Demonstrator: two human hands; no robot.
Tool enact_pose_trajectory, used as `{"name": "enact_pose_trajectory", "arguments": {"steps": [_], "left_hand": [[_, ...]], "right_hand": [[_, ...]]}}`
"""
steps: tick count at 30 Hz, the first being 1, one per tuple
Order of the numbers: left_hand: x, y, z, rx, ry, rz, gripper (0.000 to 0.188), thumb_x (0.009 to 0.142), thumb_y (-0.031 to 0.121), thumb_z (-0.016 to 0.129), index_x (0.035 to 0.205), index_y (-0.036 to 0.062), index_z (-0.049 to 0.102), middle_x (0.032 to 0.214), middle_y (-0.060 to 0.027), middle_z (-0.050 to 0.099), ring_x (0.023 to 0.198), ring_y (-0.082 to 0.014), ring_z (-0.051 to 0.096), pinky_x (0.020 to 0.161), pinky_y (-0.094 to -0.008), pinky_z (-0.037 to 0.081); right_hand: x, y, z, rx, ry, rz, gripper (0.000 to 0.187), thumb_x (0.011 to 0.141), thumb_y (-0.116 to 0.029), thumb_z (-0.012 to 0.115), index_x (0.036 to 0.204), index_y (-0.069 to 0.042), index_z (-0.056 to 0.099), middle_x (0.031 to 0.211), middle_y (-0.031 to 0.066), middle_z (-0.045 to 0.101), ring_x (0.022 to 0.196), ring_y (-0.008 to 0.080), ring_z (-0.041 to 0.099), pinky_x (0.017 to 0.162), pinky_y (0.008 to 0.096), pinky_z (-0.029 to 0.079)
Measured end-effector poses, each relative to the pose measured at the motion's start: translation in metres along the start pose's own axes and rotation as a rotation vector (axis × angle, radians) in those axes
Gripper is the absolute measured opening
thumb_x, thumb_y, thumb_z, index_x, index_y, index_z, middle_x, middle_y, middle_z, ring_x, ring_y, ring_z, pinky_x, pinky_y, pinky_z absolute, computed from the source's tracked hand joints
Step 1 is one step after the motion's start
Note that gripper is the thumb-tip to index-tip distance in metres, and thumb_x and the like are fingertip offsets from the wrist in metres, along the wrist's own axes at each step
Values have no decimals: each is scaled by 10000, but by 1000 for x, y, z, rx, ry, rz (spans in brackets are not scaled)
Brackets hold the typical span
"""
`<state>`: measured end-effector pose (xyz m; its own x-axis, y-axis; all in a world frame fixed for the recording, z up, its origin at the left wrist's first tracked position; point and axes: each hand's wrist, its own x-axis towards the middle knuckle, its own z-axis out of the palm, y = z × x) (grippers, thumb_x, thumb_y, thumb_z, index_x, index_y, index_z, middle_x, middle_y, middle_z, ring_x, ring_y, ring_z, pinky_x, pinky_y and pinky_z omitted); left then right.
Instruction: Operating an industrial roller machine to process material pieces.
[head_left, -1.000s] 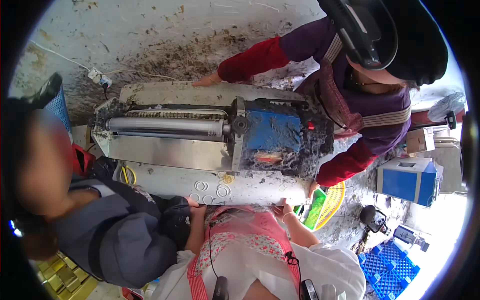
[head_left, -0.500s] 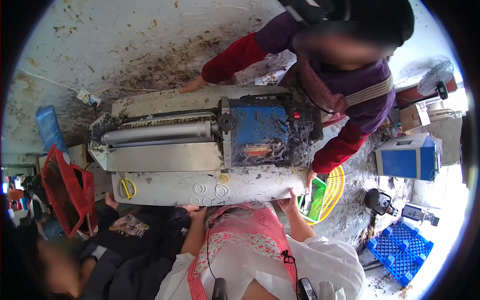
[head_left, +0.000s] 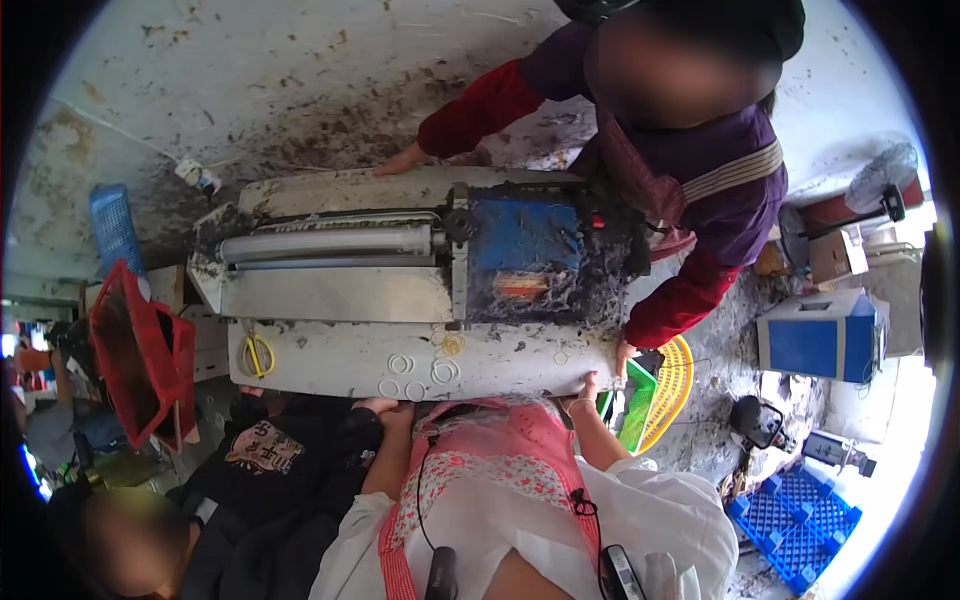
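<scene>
Beyond left grip (head_left: 398, 414), right grip (head_left: 584, 393) | white board (head_left: 312, 358) | right holding it | left: cannot tell

Both bare forearms are stretched forward and angled slightly inward, the left forearm (head_left: 388, 462) and right forearm (head_left: 600, 440) being held well apart. At the left hand (head_left: 400, 410), the fingers are largely hidden. The right hand (head_left: 584, 394) is partly seen, its thumb pointed forward, its remaining fingers mostly concealed.

The flat grey surface (head_left: 320, 367) is dark-spotted; near its left edge, the metal scissors (head_left: 262, 357) have yellow handles. The long metal machine (head_left: 410, 292) is silver and blue, the cloth apron (head_left: 505, 485) pink with red flowers.
</scene>
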<state>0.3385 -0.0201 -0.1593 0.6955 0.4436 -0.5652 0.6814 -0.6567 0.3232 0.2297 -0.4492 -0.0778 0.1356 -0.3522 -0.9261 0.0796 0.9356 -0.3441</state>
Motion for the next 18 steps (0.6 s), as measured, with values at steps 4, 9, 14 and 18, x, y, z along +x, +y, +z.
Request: {"name": "enact_pose_trajectory", "arguments": {"steps": [4, 9, 14, 18], "left_hand": [[1, -3, 15, -521, -5, -55, 546, 740, 448, 581, 1177, 125, 533, 1170, -34, 580, 1122, -227, 514, 986, -421, 360], [2, 1, 35, -1555, -212, -245, 520, 760, 439, 548, 1178, 131, 534, 1181, -32, 574, 1127, -233, 512, 985, -439, 363], [-1, 5, 42, -1849, -297, -333, 496, 779, 431, 514, 1180, 138, 534, 1192, -30, 568, 1133, -239, 510, 984, -456, 366], [-6, 11, 44, -1942, -292, -361, 479, 795, 424, 488, 1181, 143, 534, 1201, -28, 564, 1137, -243, 508, 983, -471, 368]], "right_hand": [[-15, -4, 11, -32, 29, -23, 774, 710, -662, 607, 1283, -172, 429, 1304, 104, 454, 1188, 365, 422, 988, 592, 332], [2, -9, 2, -93, -74, -60, 792, 720, -656, 602, 1318, -180, 394, 1343, 91, 414, 1209, 358, 400, 992, 601, 317], [37, -14, -9, -116, -105, 28, 738, 757, -631, 558, 1320, -193, 373, 1380, 100, 366, 1239, 362, 366, 987, 629, 303], [44, -15, -11, -91, -135, 81, 786, 741, -694, 513, 1316, -176, 378, 1359, 147, 386, 1213, 405, 391, 976, 648, 313]]}}
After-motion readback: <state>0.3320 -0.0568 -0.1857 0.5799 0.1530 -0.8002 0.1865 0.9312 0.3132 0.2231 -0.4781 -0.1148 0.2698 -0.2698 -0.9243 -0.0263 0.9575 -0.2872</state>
